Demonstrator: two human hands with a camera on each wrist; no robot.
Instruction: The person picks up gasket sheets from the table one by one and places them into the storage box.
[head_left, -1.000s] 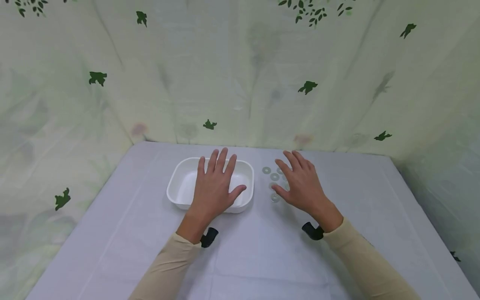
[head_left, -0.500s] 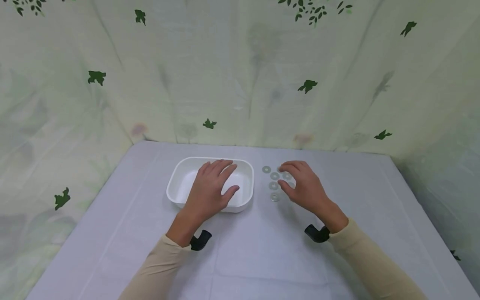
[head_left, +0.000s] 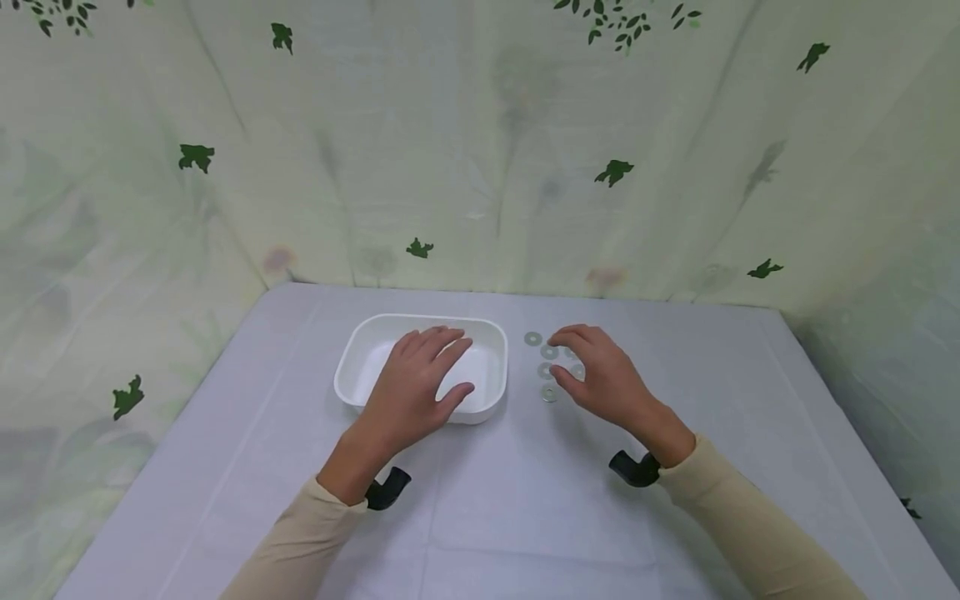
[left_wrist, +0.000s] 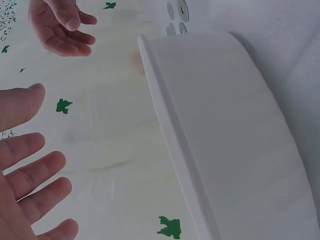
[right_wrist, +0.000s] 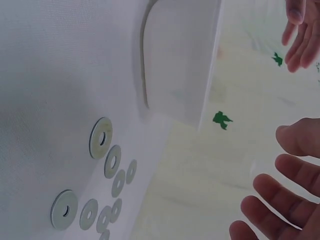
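Observation:
My left hand [head_left: 411,385] hovers over the white plastic tub [head_left: 364,367], its fingers relaxed and holding nothing. In the left wrist view the tub's outer wall [left_wrist: 220,115] stands apart from the fingers [left_wrist: 37,172]. Several flat metal washers [head_left: 549,352] lie on the table just right of the tub. Above them hangs my right hand [head_left: 609,375], fingers loosely bent and thumb apart, with nothing between them. Some washers are partly hidden behind it in the head view. The right wrist view shows the washers [right_wrist: 101,138] lying flat, separate from that hand.
A white cloth covers the table [head_left: 525,517]. Behind it hangs a pale curtain [head_left: 465,150] with green leaf and bird prints, which also runs along both sides. Each wrist carries a black camera mount [head_left: 634,468].
My left hand has drawn back a little toward me and to the left, and its spread fingers have relaxed. My right fingers have bent downward slightly. Tub and washers have stayed put.

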